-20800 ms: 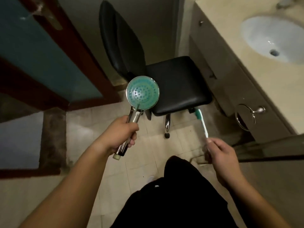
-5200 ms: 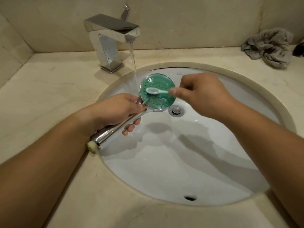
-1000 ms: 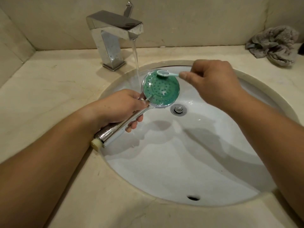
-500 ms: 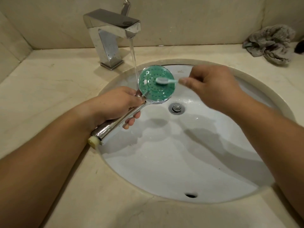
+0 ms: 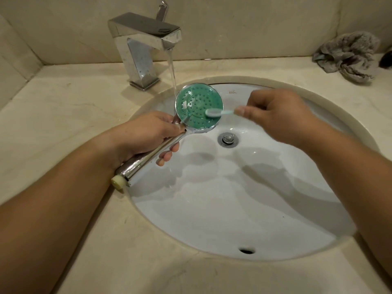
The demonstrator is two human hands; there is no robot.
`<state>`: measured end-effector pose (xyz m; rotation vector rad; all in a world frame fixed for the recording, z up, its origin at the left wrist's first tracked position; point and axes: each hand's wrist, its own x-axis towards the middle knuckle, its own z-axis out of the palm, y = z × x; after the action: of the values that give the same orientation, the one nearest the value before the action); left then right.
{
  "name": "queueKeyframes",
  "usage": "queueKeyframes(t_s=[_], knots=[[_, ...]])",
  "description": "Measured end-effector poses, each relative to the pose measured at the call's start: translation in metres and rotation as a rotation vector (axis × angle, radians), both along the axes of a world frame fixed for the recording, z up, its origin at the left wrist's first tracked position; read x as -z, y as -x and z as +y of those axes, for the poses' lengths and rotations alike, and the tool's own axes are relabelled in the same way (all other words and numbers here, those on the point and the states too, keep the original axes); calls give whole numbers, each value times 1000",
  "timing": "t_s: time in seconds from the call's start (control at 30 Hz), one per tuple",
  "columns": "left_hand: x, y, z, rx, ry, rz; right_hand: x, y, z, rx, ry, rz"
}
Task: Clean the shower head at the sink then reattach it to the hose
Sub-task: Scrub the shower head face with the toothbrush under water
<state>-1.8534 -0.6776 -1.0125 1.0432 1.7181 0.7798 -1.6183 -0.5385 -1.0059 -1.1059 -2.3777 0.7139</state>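
Left hand: your left hand (image 5: 146, 135) grips the shower head (image 5: 199, 106) by its chrome handle, over the sink (image 5: 318, 209).
Right hand: your right hand (image 5: 275, 115) pinches the toothbrush (image 5: 218, 112), bristles on the green face.
Faucet: faucet (image 5: 146, 43) behind the sink, its stream hitting the face's left rim.
Rag: crumpled rag (image 5: 347, 56) on the tabletop (image 5: 63, 107), far right of the faucet.

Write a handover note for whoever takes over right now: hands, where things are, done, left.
Left hand grips the shower head by its chrome handle, green face up over the sink.
Right hand pinches the toothbrush, bristles on the face's lower right.
Faucet running; the stream lands at the face's left rim.
Done: head is off the hose, scrubbing under way.
Left: finish scrubbing, rinse, shut the faucet, reattach to the hose, which is out of view.
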Motion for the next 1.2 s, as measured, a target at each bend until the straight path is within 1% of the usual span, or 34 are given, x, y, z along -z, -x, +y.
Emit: queueKeyframes(t_s=[0.07,0.2,0.33,0.47,0.6,0.77,0.93,1.0,1.07,1.2], knots=[[0,0,0,-1,-3,2,-1,1,5,77,-14,67],[0,-2,0,10,24,39,5,4,-2,-18,14,29],[0,-4,2,11,7,16,2,11,5,134,-53,133],[2,-6,1,19,37,75,5,25,-7,95,-75,86],[4,-7,2,21,14,75,2,18,2,199,-50,124],[6,-11,5,51,24,81,-1,38,-14,124,-102,75],[9,-3,2,38,23,122,1,13,0,223,-71,78],[8,-6,5,62,22,128,1,20,-4,201,-75,89],[8,-9,7,74,26,127,-2,33,-11,134,-83,81],[8,-3,3,51,27,141,-4,31,-19,-43,-42,-54]])
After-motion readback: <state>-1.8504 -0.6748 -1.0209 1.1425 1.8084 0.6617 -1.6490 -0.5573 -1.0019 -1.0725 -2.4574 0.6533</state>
